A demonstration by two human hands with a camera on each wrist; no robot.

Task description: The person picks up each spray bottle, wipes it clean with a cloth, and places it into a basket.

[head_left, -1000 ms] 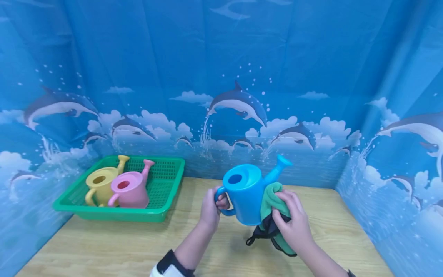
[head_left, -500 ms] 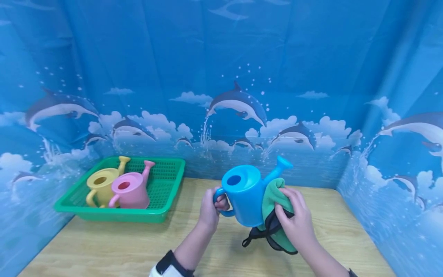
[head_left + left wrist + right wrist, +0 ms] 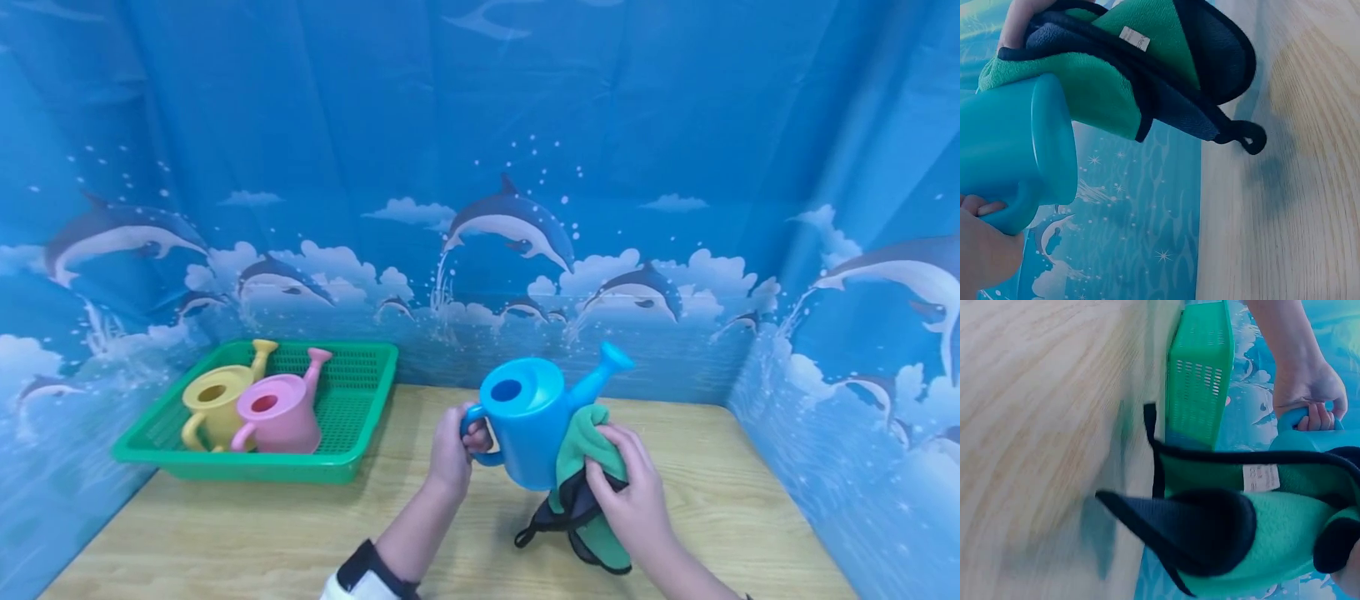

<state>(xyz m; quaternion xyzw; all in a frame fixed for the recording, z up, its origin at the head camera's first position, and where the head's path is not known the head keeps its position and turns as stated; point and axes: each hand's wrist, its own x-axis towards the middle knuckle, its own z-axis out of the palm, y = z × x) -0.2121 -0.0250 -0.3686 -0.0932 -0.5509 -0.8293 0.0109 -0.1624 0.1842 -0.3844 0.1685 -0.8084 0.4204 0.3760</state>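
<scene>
A blue watering can (image 3: 528, 433) is held above the table, its spout up to the right. My left hand (image 3: 452, 450) grips its handle, fingers curled through the loop, as the left wrist view also shows. My right hand (image 3: 632, 492) pinches a bunched green cloth (image 3: 581, 442) with dark grey patches and black edging against the can's right side, below the spout. In the left wrist view the cloth (image 3: 1094, 84) drapes over the can's side, and its black hanging loop (image 3: 1250, 137) dangles. A white label (image 3: 1261, 477) shows on the cloth in the right wrist view.
A green plastic basket (image 3: 262, 467) stands on the wooden table (image 3: 300, 542) at the left. In it sit a yellow watering can (image 3: 217, 408) and a pink watering can (image 3: 283, 417). A blue dolphin-print curtain (image 3: 480, 125) encloses the back and sides.
My right hand and the cloth first rose slightly along the can's side, then slid down and a little left. The blue can and left hand stay almost in place.
</scene>
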